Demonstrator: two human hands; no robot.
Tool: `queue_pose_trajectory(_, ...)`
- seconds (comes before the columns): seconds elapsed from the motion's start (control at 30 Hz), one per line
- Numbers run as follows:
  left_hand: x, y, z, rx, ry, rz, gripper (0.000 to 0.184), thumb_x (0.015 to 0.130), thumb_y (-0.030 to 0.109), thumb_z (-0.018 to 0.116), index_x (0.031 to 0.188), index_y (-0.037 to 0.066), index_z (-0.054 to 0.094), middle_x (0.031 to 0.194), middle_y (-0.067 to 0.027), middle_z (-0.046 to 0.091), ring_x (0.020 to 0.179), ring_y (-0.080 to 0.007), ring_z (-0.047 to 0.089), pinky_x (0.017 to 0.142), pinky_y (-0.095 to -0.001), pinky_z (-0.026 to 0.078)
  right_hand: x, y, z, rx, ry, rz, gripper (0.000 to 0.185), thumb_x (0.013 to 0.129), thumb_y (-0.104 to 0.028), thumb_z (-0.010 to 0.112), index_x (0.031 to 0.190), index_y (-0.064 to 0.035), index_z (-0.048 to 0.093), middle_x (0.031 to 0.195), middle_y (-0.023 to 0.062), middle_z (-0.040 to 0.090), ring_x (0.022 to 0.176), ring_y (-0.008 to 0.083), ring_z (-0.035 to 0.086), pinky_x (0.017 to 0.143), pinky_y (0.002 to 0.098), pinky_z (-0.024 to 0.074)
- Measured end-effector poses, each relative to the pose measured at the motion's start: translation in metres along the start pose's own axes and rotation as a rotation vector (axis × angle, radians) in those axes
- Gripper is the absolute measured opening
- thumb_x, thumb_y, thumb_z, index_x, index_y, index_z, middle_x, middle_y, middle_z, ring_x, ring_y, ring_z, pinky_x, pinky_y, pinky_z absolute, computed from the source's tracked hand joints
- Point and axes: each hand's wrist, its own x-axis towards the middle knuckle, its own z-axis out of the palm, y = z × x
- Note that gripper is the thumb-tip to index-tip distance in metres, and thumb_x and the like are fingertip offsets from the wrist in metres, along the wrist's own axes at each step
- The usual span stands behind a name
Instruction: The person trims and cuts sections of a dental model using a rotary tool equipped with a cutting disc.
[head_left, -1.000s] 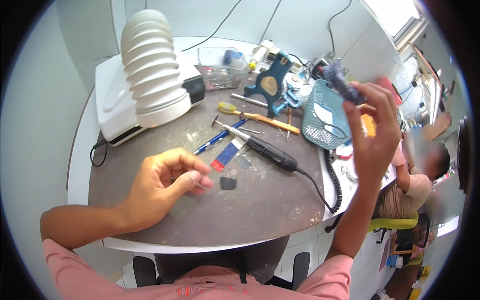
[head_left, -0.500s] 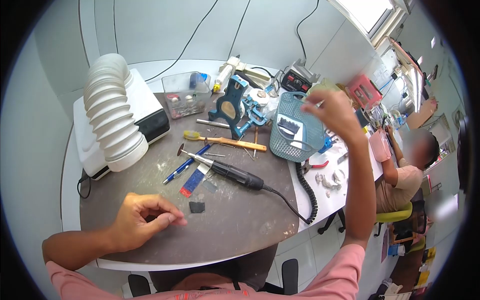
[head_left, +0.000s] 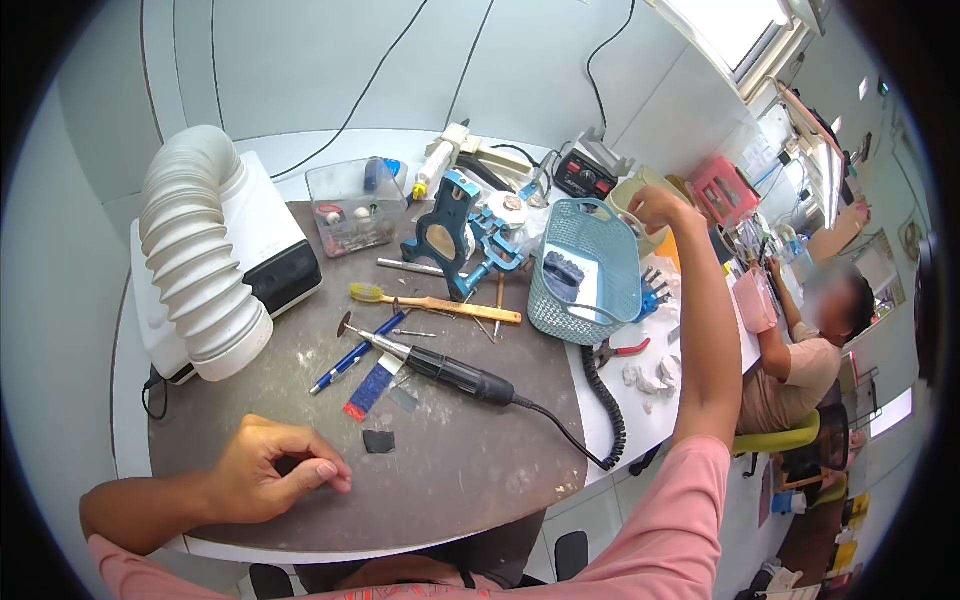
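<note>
My left hand (head_left: 278, 472) rests on the bench's near left, fingers curled toward the thumb, nothing visible in it. Just right of it lies a small black square piece (head_left: 379, 441). My right hand (head_left: 655, 208) is at a beige bin (head_left: 622, 194) behind the blue basket (head_left: 545, 312); its fingers are bent together, and anything between them is hidden. A grey dental model (head_left: 563, 278) sits in the basket. A black rotary handpiece (head_left: 460, 376) with a disc at its tip lies mid-bench, near a blue pen (head_left: 357, 354) and a red-and-blue strip (head_left: 376, 388).
A white ribbed hose (head_left: 190, 250) arches over a white box at left. Beyond the handpiece are a wooden brush (head_left: 455, 307), a blue articulator (head_left: 447, 235) and a clear plastic box (head_left: 352, 205). A coiled cord (head_left: 605, 415) runs down the right. A seated co-worker (head_left: 800, 350) is farther right.
My right hand has moved from above the basket to the bin behind it. My left hand stays curled on the bench. The view has shifted slightly.
</note>
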Motion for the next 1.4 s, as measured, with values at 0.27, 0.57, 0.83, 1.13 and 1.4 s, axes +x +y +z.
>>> queue_pose_trajectory(0.27, 0.002, -0.003, 0.0, 0.104, -0.034, 0.036, 0.008, 0.09, 0.004, 0.064, 0.09, -0.002, 0.07, 0.081, -0.0098, 0.074, 0.073, -0.0145, 0.071, 0.065, -0.0258, 0.055, 0.028, 0.015, 0.021, -0.257, -0.211, 0.043, 0.024, 0.078, -0.02, 0.069, 0.092, -0.0014, 0.07, 0.073, 0.0095, 0.066, 0.062, 0.0205, 0.062, 0.059, 0.037, 0.0487)
queue_pose_trajectory(0.57, 0.003, 0.001, 0.0, 0.126, -0.042, 0.045, 0.008, 0.09, 0.003, 0.064, 0.092, -0.002, 0.069, 0.082, -0.0107, 0.073, 0.074, -0.016, 0.071, 0.067, -0.0269, 0.056, 0.03, 0.021, 0.038, -0.024, -0.062, 0.1, 0.015, 0.073, -0.014, 0.063, 0.074, 0.0015, 0.064, 0.065, 0.0105, 0.058, 0.058, 0.0209, 0.057, 0.053, 0.0368, 0.0423)
queue_pose_trajectory(0.83, 0.004, 0.006, 0.0, 0.172, -0.054, 0.05, 0.008, 0.089, 0.003, 0.064, 0.092, -0.002, 0.07, 0.082, -0.0104, 0.073, 0.073, -0.0165, 0.071, 0.067, -0.0267, 0.055, 0.041, 0.03, 0.044, -0.023, -0.036, -0.005, 0.017, 0.068, -0.013, 0.069, 0.077, 0.0019, 0.069, 0.068, 0.013, 0.066, 0.058, 0.0238, 0.064, 0.053, 0.0371, 0.0496)
queue_pose_trajectory(1.13, 0.004, 0.009, 0.001, 0.198, -0.058, 0.07, 0.008, 0.089, 0.003, 0.064, 0.091, -0.002, 0.069, 0.08, -0.0104, 0.073, 0.073, -0.017, 0.071, 0.067, -0.0268, 0.055, 0.012, 0.03, 0.033, 0.04, 0.301, 0.039, 0.02, 0.067, -0.007, 0.072, 0.087, -0.0045, 0.073, 0.079, 0.0144, 0.071, 0.071, 0.0243, 0.07, 0.063, 0.0354, 0.0548)
queue_pose_trajectory(1.4, 0.001, 0.005, 0.0, 0.204, -0.058, 0.09, 0.009, 0.09, 0.005, 0.064, 0.095, 0.0, 0.069, 0.082, -0.0098, 0.073, 0.075, -0.0165, 0.071, 0.065, -0.0267, 0.053, 0.001, 0.028, 0.012, 0.171, 0.489, -0.031, 0.025, 0.067, -0.009, 0.076, 0.091, -0.0042, 0.073, 0.088, 0.01, 0.072, 0.078, 0.017, 0.069, 0.069, 0.0297, 0.0544)
